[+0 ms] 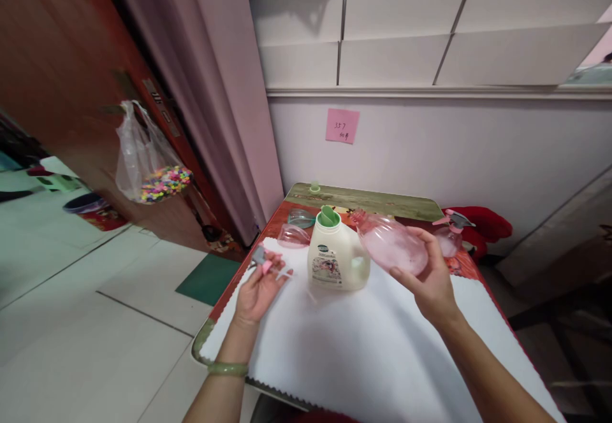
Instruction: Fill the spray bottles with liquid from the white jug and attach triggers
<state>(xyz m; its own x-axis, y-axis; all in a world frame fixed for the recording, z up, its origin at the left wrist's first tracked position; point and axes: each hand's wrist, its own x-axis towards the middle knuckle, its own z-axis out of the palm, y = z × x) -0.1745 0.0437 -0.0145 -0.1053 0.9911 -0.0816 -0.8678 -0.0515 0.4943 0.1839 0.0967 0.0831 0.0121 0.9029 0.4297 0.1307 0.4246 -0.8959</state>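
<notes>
In my left hand (261, 289) is a pink and grey spray nozzle (264, 261), held between the fingers at the left of the table. My right hand (433, 283) grips a clear pink spray bottle (392, 243), tilted with its open neck towards the jug and whitish liquid or foam inside. Between the hands stands a cream detergent jug (329, 260) whose green spout (329, 216) is uncovered. Behind the jug on the left lie a pink clear plastic piece (293, 236) and a teal clear one (300, 218).
A second pink spray bottle (449, 239) with its nozzle on stands at the right. A small green cap (314, 187) rests at the table's back edge. White cloth (363, 353) covers much of the table. A plastic bag of colourful bits (153, 168) hangs from the door handle.
</notes>
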